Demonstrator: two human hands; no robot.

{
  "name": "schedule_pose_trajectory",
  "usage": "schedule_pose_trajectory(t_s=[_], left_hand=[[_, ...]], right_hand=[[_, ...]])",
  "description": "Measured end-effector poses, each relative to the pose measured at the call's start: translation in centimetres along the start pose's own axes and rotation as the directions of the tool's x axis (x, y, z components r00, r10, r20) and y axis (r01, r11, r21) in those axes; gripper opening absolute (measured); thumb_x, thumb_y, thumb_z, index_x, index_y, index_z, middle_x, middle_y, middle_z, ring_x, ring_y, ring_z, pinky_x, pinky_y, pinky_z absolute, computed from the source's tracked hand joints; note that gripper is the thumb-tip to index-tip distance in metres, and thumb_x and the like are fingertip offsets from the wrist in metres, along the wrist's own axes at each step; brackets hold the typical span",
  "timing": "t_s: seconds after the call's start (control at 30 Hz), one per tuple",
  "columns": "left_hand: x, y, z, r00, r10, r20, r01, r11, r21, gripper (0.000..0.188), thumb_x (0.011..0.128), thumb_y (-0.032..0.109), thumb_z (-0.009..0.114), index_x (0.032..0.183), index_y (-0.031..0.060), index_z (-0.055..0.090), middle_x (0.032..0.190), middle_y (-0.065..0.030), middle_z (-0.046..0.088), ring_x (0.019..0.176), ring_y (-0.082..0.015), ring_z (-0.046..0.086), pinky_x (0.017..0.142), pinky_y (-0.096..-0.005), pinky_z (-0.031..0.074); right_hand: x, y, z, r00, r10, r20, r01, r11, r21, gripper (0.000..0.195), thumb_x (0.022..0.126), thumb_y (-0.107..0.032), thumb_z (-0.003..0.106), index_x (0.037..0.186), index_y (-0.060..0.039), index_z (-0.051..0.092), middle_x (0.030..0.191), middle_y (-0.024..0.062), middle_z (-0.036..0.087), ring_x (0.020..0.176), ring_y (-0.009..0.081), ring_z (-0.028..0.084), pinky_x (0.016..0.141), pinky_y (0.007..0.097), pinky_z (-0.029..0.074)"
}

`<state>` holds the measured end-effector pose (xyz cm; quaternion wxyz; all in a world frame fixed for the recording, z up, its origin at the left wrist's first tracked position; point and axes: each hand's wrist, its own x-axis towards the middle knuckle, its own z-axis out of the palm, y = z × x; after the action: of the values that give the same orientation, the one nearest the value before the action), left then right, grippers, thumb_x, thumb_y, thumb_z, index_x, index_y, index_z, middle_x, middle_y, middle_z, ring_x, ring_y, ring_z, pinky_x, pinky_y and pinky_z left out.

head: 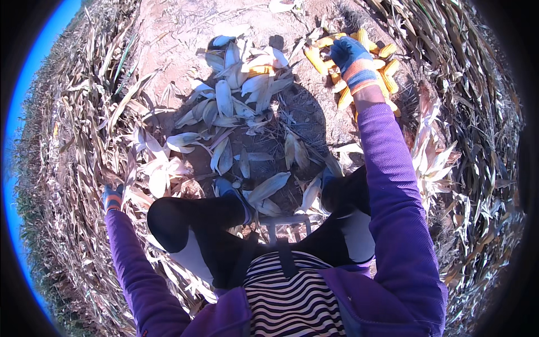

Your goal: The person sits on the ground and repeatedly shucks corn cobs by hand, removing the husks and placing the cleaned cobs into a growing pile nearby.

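My right hand, in a blue and orange knitted glove, reaches over a heap of husked yellow corn cobs at the upper right. Its fingers look curled among the cobs, but whether they grip one is hidden. Far to the left, my left hand, gloved alike, is at the dry corn stalks, touching or beside pale husks; its grasp is too small to make out. Between the hands lies a pile of loose husks, with a partly bared yellow corn cob on top.
Dry corn stalks are heaped along the right, and more stalks line the left. Loose husk leaves lie between my feet. A metal frame shows between my legs. Bare soil stretches ahead.
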<state>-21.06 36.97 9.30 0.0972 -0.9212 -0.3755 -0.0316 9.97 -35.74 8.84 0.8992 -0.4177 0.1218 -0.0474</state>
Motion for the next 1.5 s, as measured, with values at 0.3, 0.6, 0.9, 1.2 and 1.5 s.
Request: schedule_pose_trajectory(t_s=[0.3, 0.6, 0.9, 1.2, 1.5], left_hand=[[1.1, 16.0, 0.1, 0.871, 0.479, -0.11, -0.476, 0.767, -0.43, 0.033, 0.075, 0.018, 0.068, 0.104, 0.0042, 0.06, 0.099, -0.0144, 0.063, 0.095, -0.0287, 0.06, 0.082, -0.0348, 0.046], [-4.5, 37.7, 6.4, 0.42, 0.8, 0.427, -0.681, 0.59, -0.435, 0.035, 0.075, 0.018, 0.063, 0.109, 0.0075, 0.058, 0.106, -0.0159, 0.061, 0.099, -0.0317, 0.058, 0.084, -0.0374, 0.045], [-5.0, 44.9, 17.8, 0.463, 0.864, 0.198, -0.779, 0.503, -0.375, 0.037, 0.077, 0.007, 0.053, 0.114, 0.0115, 0.053, 0.122, -0.011, 0.051, 0.113, -0.0318, 0.047, 0.095, -0.0406, 0.038], [-5.6, 47.7, 22.7, 0.514, 0.81, 0.281, -0.802, 0.571, -0.178, 0.032, 0.076, 0.01, 0.053, 0.108, 0.0147, 0.055, 0.109, -0.0062, 0.056, 0.108, -0.0264, 0.05, 0.088, -0.0411, 0.04], [-5.4, 45.7, 22.5, 0.427, 0.883, 0.197, -0.899, 0.438, -0.013, 0.022, 0.074, 0.017, 0.058, 0.095, 0.0186, 0.064, 0.102, -0.0045, 0.057, 0.106, -0.0215, 0.049, 0.086, -0.0415, 0.04]], right_hand=[[-3.6, 1.2, 3.1, 0.928, 0.201, 0.314, -0.107, 0.95, -0.292, 0.026, 0.086, -0.014, 0.058, 0.106, 0.002, 0.056, 0.09, 0.0119, 0.063, 0.077, 0.0221, 0.062, 0.069, 0.0323, 0.053], [-11.3, 1.3, 6.9, 0.783, 0.233, 0.577, 0.332, 0.628, -0.704, 0.028, 0.088, -0.019, 0.053, 0.108, -0.0003, 0.058, 0.092, 0.0049, 0.062, 0.08, 0.0121, 0.059, 0.069, 0.0229, 0.047], [-9.9, 4.0, 8.0, 0.777, 0.416, 0.473, 0.225, 0.519, -0.824, 0.018, 0.085, -0.012, 0.054, 0.099, -0.0005, 0.057, 0.087, 0.0024, 0.058, 0.079, 0.0078, 0.051, 0.074, 0.023, 0.043], [-8.2, 6.8, 6.6, 0.781, 0.398, 0.481, 0.241, 0.518, -0.82, 0.019, 0.082, -0.013, 0.059, 0.096, -0.0008, 0.056, 0.08, 0.014, 0.06, 0.071, 0.0222, 0.06, 0.066, 0.0318, 0.047], [-8.1, 7.9, 6.0, 0.717, 0.338, 0.61, 0.412, 0.5, -0.762, 0.016, 0.081, -0.012, 0.058, 0.092, -0.002, 0.052, 0.077, 0.0173, 0.057, 0.069, 0.0336, 0.057, 0.062, 0.0369, 0.046]])
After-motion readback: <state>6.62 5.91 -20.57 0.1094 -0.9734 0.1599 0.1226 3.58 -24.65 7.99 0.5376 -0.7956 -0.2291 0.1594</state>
